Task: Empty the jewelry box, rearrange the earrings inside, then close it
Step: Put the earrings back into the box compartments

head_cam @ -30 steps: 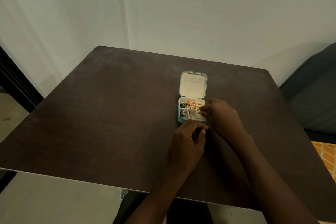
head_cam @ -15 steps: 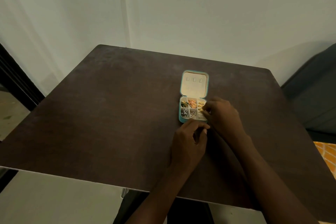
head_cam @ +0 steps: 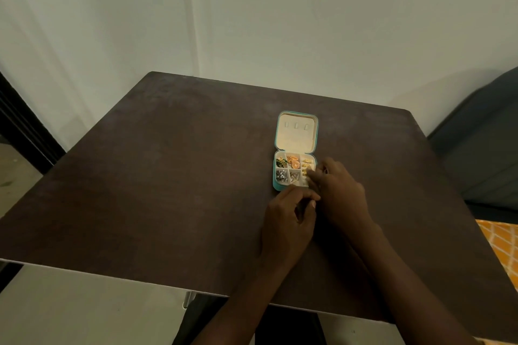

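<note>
- Six compartments of the open jewelry box (head_cam: 295, 171) hold earrings (head_cam: 293, 161), so emptying looks barely begun.
- Right hand (head_cam: 337, 190) fingers curl at the gold pieces; grip unclear.
- Left hand (head_cam: 288, 218) curls loosely on the table (head_cam: 168, 176), apparently holding nothing.

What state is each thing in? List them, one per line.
jewelry box: on the table, base holding earrings.
lid: open, tilted back.
earrings: sorted in compartments.
right hand: fingers at the right-side compartments.
left hand: curled at the box's near edge.
</note>
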